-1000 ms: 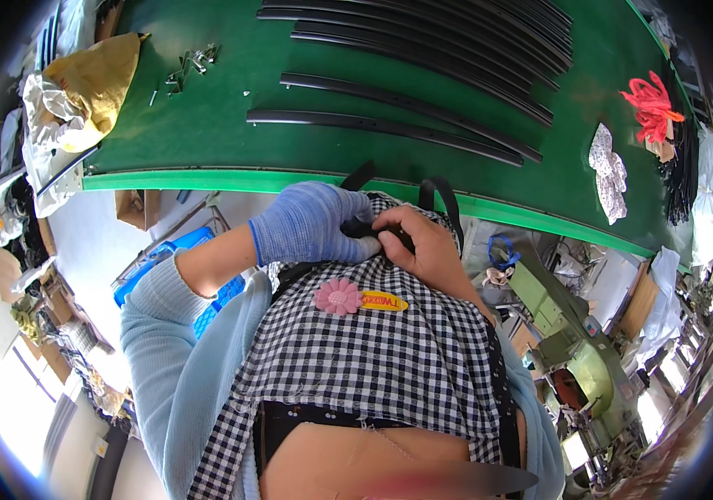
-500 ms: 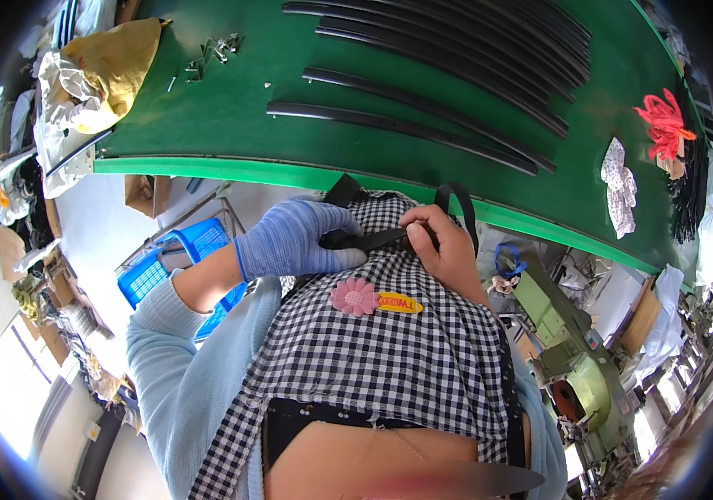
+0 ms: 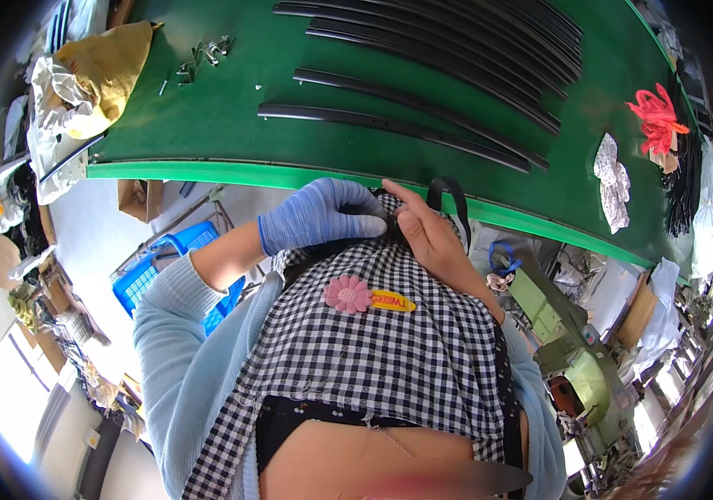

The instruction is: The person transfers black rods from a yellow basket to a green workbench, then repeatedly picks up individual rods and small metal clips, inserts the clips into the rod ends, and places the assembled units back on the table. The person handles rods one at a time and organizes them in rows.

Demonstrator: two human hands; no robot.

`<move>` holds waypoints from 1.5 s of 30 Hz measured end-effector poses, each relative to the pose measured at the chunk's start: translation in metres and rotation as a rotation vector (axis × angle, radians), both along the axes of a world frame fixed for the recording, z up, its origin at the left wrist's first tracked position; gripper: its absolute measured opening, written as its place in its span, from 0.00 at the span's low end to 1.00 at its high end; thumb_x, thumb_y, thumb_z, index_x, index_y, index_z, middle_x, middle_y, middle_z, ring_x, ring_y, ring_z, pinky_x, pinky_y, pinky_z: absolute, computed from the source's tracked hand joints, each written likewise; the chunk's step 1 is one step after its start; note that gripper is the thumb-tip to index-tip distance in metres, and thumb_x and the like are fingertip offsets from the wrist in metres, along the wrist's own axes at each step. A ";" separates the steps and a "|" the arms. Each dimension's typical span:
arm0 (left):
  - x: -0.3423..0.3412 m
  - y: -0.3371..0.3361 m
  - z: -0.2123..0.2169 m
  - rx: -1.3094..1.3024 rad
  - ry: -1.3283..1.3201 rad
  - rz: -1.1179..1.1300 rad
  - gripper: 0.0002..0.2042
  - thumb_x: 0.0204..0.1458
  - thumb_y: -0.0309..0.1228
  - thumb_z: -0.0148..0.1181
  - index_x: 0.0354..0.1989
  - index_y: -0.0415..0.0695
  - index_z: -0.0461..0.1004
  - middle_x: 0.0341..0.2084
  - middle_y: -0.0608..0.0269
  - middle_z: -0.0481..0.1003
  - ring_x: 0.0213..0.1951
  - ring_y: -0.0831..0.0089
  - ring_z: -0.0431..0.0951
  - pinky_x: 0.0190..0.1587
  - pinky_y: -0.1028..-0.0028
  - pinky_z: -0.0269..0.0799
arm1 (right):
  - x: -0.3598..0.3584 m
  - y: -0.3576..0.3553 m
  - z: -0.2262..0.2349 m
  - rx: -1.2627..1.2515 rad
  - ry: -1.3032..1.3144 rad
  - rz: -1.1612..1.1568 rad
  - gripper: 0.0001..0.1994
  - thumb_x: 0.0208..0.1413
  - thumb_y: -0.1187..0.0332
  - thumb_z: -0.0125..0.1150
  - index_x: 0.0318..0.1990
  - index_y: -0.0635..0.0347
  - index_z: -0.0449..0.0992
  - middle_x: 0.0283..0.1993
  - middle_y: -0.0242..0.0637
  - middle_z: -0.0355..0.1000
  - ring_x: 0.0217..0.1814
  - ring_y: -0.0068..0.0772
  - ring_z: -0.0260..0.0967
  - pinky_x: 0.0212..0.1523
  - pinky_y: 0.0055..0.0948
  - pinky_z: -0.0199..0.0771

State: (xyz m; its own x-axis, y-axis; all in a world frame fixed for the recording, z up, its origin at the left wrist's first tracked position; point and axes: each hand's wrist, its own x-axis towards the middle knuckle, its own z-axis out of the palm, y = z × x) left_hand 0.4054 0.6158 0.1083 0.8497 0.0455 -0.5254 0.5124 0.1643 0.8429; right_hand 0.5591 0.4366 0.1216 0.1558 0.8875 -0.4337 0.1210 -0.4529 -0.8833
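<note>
My left hand (image 3: 323, 217), in a blue knitted glove, is closed at my waist, with thumb and fingers around a bunched black strap (image 3: 393, 231). Bare, my right hand (image 3: 435, 242) meets it from the other side. Its index finger points up and its thumb presses near the same strap; its other fingers are mostly hidden. A loop of black strap (image 3: 454, 200) stands up beyond the right hand. Both hands rest against the front of a black-and-white checked apron (image 3: 373, 350), which bears a pink flower patch (image 3: 346, 294) and a yellow clip-shaped one (image 3: 394, 301).
Ahead is a green table (image 3: 206, 137) holding several long black strips (image 3: 390, 125), small metal parts (image 3: 204, 60), a yellow bag (image 3: 115, 71), red ties (image 3: 656, 117) and patterned cloth (image 3: 612, 183). Below it are a blue basket (image 3: 135, 283) at left and a green machine (image 3: 577, 358) at right.
The strap stretched between my hands is now bunched. My left hand has moved right, close to the right one, whose index finger has straightened upward. My view has shifted slightly.
</note>
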 end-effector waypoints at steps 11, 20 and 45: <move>-0.004 0.030 -0.021 -0.202 0.045 -0.141 0.13 0.56 0.36 0.68 0.42 0.39 0.81 0.33 0.65 0.81 0.36 0.76 0.79 0.42 0.74 0.75 | -0.011 0.010 -0.004 -0.022 0.032 0.025 0.30 0.72 0.51 0.42 0.74 0.56 0.53 0.42 0.47 0.74 0.46 0.41 0.74 0.51 0.33 0.71; -0.006 0.014 0.015 1.040 -0.281 -0.496 0.10 0.49 0.40 0.61 0.28 0.47 0.75 0.25 0.61 0.76 0.27 0.60 0.80 0.28 0.60 0.74 | -0.034 0.027 -0.009 -0.022 -0.076 -0.034 0.29 0.72 0.52 0.41 0.74 0.54 0.51 0.52 0.52 0.74 0.53 0.47 0.74 0.57 0.36 0.70; -0.014 0.111 0.011 0.818 -0.374 -0.866 0.08 0.54 0.40 0.62 0.35 0.50 0.81 0.28 0.60 0.79 0.32 0.56 0.80 0.41 0.62 0.76 | -0.066 0.050 -0.003 -0.069 -0.072 -0.077 0.28 0.72 0.52 0.41 0.75 0.51 0.51 0.41 0.51 0.76 0.43 0.49 0.76 0.49 0.37 0.73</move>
